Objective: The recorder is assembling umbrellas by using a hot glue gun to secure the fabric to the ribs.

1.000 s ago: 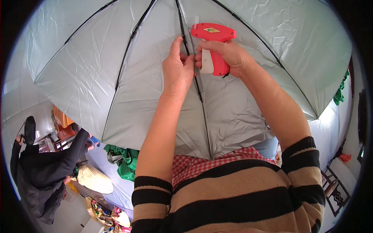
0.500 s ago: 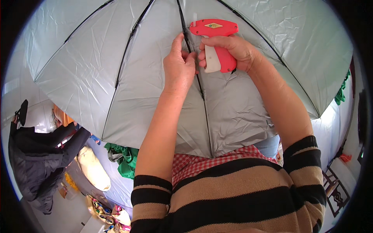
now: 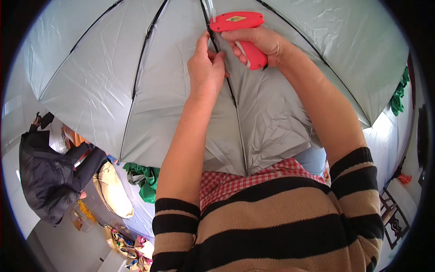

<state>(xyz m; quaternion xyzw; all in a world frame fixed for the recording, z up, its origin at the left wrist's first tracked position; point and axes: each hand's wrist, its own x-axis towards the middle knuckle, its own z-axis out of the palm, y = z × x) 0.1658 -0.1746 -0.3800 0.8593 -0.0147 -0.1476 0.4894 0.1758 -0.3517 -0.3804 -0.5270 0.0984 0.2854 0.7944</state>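
Observation:
An open silver-grey umbrella (image 3: 176,122) spreads across the view with its inner side and black ribs showing. My left hand (image 3: 206,70) is closed around the middle umbrella rib (image 3: 231,90), thumb and forefinger on either side of it. A red tagging gun (image 3: 238,19) is gripped in my right hand (image 3: 263,43), its nose against or very close to that same rib, just above my left fingertips. My fingers wrap the handle, and little of the gun's white trigger (image 3: 242,50) shows. Whether a tag pin is in the cloth cannot be seen.
A red-checked cloth (image 3: 222,181) lies over my lap below the umbrella's edge. Green fabric (image 3: 144,179) is bunched at the left, with more at the far right. At the left another person in dark clothing (image 3: 50,177) bends over. A dark chair (image 3: 394,220) stands at the lower right.
The tagging gun has moved left and up to the rib, and its white trigger is now squeezed in. My left hand has shifted slightly. The person at the left has moved.

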